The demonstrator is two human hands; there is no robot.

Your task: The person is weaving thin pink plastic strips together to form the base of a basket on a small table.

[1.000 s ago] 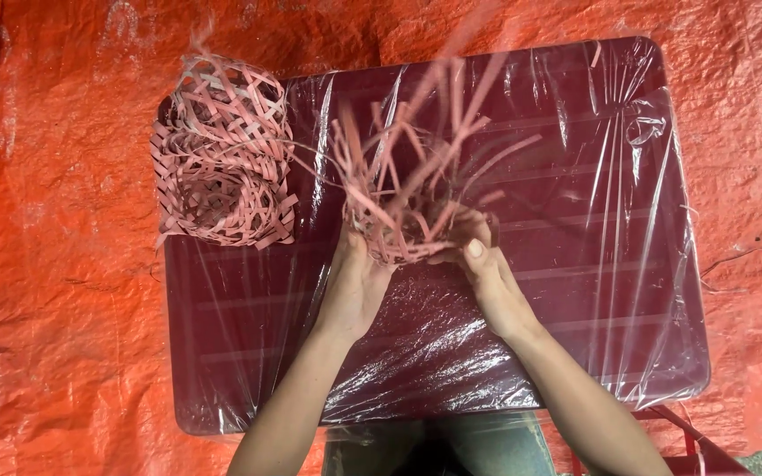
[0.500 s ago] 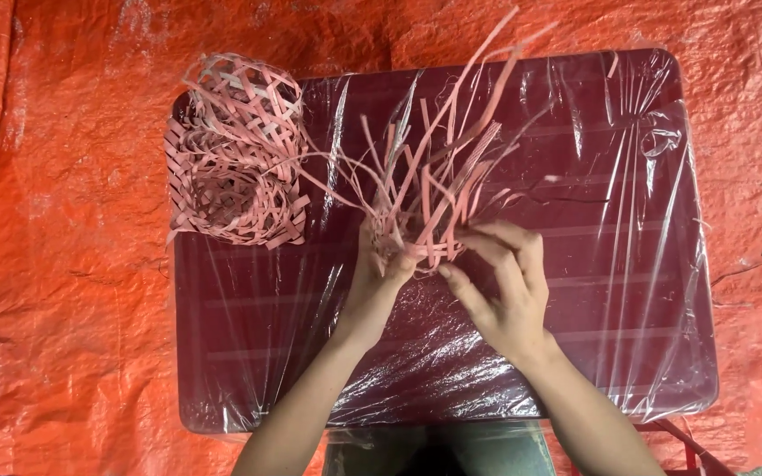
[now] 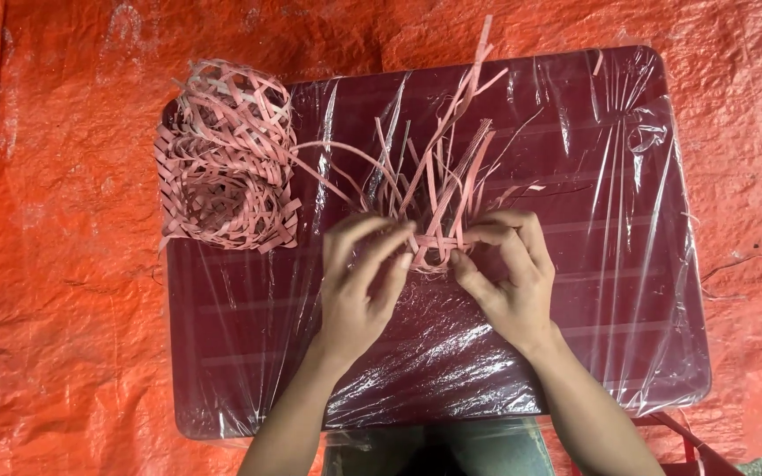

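Left hand (image 3: 359,282) and right hand (image 3: 509,278) each pinch the small woven base (image 3: 434,247). Most pink strips (image 3: 438,167) stand loose and unwoven. Finished woven pieces (image 3: 227,159) lie on the desk (image 3: 628,308).

pink strips (image 3: 438,189): pale pink, criss-cross weave at the base | woven baskets (image 3: 227,163): same pink, open lattice pattern | table (image 3: 249,353): dark maroon, under clear glossy film with white glare streaks | tarp (image 3: 55,264): bright orange-red, creased
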